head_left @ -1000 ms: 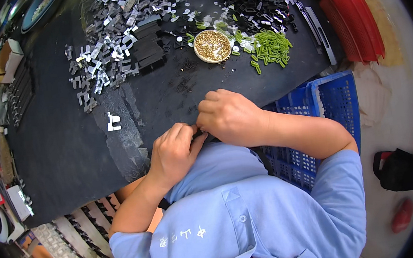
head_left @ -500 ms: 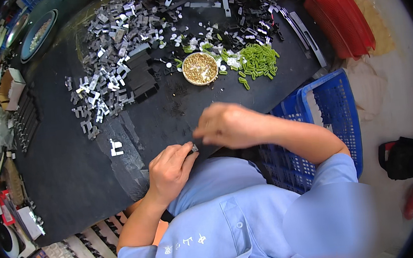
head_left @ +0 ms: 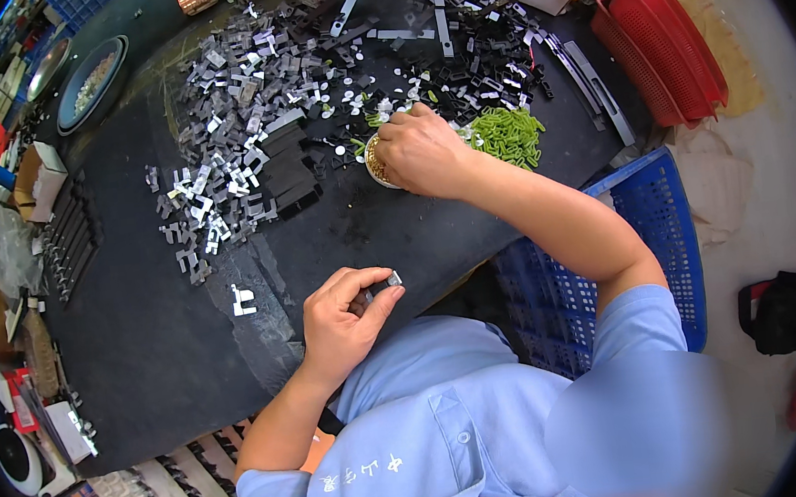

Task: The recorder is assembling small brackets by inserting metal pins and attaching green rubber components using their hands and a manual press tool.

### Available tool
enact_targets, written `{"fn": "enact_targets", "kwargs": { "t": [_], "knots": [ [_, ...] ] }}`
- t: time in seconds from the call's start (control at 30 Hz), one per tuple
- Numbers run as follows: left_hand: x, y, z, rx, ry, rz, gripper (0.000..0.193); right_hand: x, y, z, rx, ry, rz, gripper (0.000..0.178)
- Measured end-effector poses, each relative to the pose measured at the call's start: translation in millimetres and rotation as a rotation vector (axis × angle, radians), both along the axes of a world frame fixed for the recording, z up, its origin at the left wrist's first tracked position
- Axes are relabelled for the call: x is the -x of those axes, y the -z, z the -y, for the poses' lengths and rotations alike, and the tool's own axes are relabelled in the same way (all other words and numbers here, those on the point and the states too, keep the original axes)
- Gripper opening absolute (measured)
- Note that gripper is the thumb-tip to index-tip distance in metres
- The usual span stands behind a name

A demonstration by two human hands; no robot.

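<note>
My left hand is near the table's front edge, with a small metal part pinched between thumb and fingertips. My right hand reaches over a round bowl of tiny gold-coloured pieces. Its fingers are drawn together and point down into the bowl; the fingertips, and anything in them, are hidden. Close to the right hand lies a heap of green oblong loops. A single silver bracket sits apart on the table, left of my left hand.
Beyond the hands are piles of grey metal brackets and black parts. A blue plastic basket stands beside the table at right, red baskets farther off. A blue-rimmed bowl and a carton are at left.
My right hand has moved away from beside my left hand, forward to the bowl of gold-coloured pieces. My left hand keeps the metal part, which now shows more plainly.
</note>
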State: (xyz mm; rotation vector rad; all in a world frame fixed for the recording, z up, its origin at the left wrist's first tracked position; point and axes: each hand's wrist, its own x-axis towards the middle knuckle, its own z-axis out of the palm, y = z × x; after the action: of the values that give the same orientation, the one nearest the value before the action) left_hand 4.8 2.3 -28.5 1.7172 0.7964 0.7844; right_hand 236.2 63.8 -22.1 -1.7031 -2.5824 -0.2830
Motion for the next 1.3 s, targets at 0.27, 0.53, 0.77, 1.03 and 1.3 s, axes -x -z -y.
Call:
{"fn": "enact_targets", "kwargs": {
  "t": [0.27,0.53,0.77,1.03,1.3],
  "knots": [
    [-4.3,6.7,-4.0,0.67,0.019,0.339,0.024,-15.7,7.6,1.5,-0.009,0.041,-0.298,0.006],
    [-5.5,6.7,-2.8,0.7,0.01,0.388,0.024,-18.4,3.8,-0.6,-0.007,-0.027,-0.122,0.006],
    [-11.2,7.4,-1.8,0.688,0.036,0.397,0.024,-4.5,0.4,-5.8,-0.019,-0.131,0.146,0.006],
    [-12.2,9.6,-4.9,0.911,-0.043,0.578,0.026,1.1,-26.3,27.3,0.145,-0.049,-0.796,0.008],
    [-16.8,14.0,-4.2,1.05,0.06,0.695,0.023,24.1,-39.7,54.6,0.013,-0.429,-0.623,0.019]
  ]
}}
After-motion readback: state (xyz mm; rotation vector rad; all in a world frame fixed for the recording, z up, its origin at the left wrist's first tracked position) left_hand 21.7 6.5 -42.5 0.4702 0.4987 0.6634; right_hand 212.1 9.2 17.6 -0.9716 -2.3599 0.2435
